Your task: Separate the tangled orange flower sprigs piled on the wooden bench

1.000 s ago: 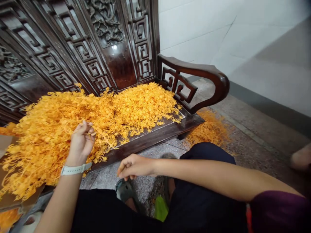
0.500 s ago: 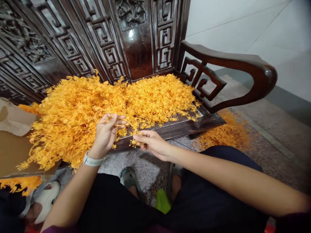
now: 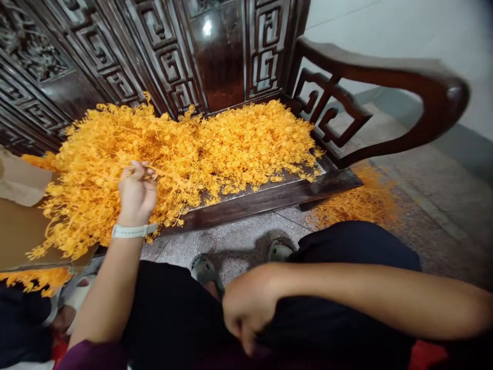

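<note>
My left hand [image 3: 137, 192], with a pale watch strap [image 3: 134, 230] at the wrist, is closed with the fingertips pinched on a thin orange plastic flower stem [image 3: 165, 173]. It is over the left part of a big heap of orange plastic flower sprays [image 3: 96, 149]. My right hand [image 3: 250, 306] is over my lap, back of the hand up and fingers bent downward. Motion blur and the hand itself hide its fingertips, so I cannot tell whether it holds anything.
The heap lies on a dark carved wooden bench [image 3: 246, 203] with a curved armrest [image 3: 427, 72] at right. More orange stems [image 3: 354, 205] are on the floor beyond its end. A cardboard box [image 3: 23, 231] stands at left, near another person's light shoe [image 3: 80, 295].
My right hand has left the flower stem and drawn back to my lap, where the green object has gone from sight. My left hand has moved left, still pinching a stem.
</note>
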The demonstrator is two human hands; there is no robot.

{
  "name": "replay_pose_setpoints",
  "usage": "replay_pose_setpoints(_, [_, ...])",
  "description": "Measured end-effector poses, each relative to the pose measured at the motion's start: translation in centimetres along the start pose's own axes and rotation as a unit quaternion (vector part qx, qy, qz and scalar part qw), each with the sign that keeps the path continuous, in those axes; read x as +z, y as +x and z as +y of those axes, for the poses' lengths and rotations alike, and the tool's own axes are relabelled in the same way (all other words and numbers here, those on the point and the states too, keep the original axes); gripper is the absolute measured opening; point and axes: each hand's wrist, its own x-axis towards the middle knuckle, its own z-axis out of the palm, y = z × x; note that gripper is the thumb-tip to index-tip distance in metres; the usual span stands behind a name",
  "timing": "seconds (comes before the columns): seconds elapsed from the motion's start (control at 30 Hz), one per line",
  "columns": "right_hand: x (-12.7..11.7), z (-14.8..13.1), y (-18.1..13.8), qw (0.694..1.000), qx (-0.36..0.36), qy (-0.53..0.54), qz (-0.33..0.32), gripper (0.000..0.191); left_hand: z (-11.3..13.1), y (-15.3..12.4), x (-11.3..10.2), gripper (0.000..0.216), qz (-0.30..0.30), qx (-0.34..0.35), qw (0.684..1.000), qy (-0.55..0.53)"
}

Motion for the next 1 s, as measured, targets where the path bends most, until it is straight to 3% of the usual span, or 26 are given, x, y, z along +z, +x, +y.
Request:
replay_pose_setpoints(0.07, [0.4, 0.0, 0.0, 0.974, 0.052, -0.037, -0.217, 0.035, 0.6, 1.2, -0.8, 0.024, -0.007, 0.001, 1.0, 0.009])
replay_pose_setpoints(0.1, [-0.1, -0.4, -0.8, 0.958, 0.069, 0.005, -0.278, 0.035, 0.8, 1.5, -1.0, 0.023, -0.008, 0.0, 1.0, 0.012])
replay_pose_setpoints(0.13, [-1.1, -1.1, -2.1, 0.949, 0.079, 0.1, -0.289, 0.035, 0.8, 1.6, -1.2, 0.021, -0.014, -0.006, 1.0, 0.015])
replay_pose_setpoints(0.17, [-2.4, -2.0, -3.9, 0.937, 0.069, 0.251, -0.234, 0.033, 0.7, 1.6, -1.3, 0.019, -0.017, -0.013, 1.0, 0.016])
replay_pose_setpoints(0.2, [-4.0, -2.9, -5.9, 0.894, 0.033, 0.429, -0.124, 0.031, 0.6, 1.4, -1.3, 0.017, -0.022, -0.025, 0.999, 0.016])
replay_pose_setpoints(0.23, [-5.7, -3.8, -7.8, 0.81, -0.025, 0.585, 0.029, 0.029, 0.4, 1.2, -1.3, 0.017, -0.028, -0.039, 0.999, 0.016])
replay_pose_setpoints(0.27, [-7.4, -4.5, -9.5, 0.706, -0.086, 0.679, 0.184, 0.027, 0.3, 0.9, -1.3, 0.017, -0.032, -0.056, 0.998, 0.016])
replay_pose_setpoints(0.3, [-8.8, -4.8, -10.6, 0.618, -0.135, 0.706, 0.317, 0.028, 0.2, 0.8, -1.2, 0.018, -0.036, -0.069, 0.997, 0.016])
replay_pose_setpoints(0.33, [-9.8, -4.8, -11.1, 0.568, -0.166, 0.69, 0.417, 0.032, 0.1, 0.7, -1.1, 0.019, -0.039, -0.079, 0.996, 0.017])
replay_pose_setpoints(0.37, [-10.3, -4.4, -10.9, 0.559, -0.172, 0.653, 0.481, 0.037, 0.0, 0.6, -1.0, 0.019, -0.04, -0.083, 0.996, 0.019])
replay_pose_setpoints(0.43, [-9.7, -2.7, -8.7, 0.602, -0.123, 0.58, 0.536, 0.039, -0.1, 0.6, -0.8, 0.018, -0.034, -0.083, 0.996, 0.023])
replay_pose_setpoints(0.5, [-7.6, -0.8, -5.1, 0.659, -0.052, 0.535, 0.526, 0.031, -0.1, 0.6, -0.6, 0.014, -0.028, -0.079, 0.996, 0.028])
replay_pose_setpoints(0.57, [-5.2, 0.6, -1.6, 0.724, -0.013, 0.487, 0.488, 0.02, -0.3, 0.3, -0.4, 0.011, -0.033, -0.08, 0.996, 0.036])
replay_pose_setpoints(0.67, [-3.0, 1.3, 1.3, 0.848, 0.007, 0.372, 0.377, 0.016, -0.7, -0.3, -0.1, 0.019, -0.05, -0.086, 0.993, 0.058])
replay_pose_setpoints(0.73, [-2.7, 1.4, 1.7, 0.891, 0.024, 0.302, 0.338, 0.016, -0.9, -0.7, 0.0, 0.025, -0.054, -0.086, 0.992, 0.073])
replay_pose_setpoints(0.8, [-2.8, 1.4, 1.3, 0.89, 0.043, 0.273, 0.363, 0.018, -1.1, -1.0, 0.0, 0.029, -0.056, -0.079, 0.992, 0.085])
replay_pose_setpoints(1.0, [-3.8, 0.6, -0.6, 0.834, 0.045, 0.275, 0.475, 0.011, -1.6, -2.3, 0.1, 0.027, -0.094, -0.092, 0.985, 0.11])
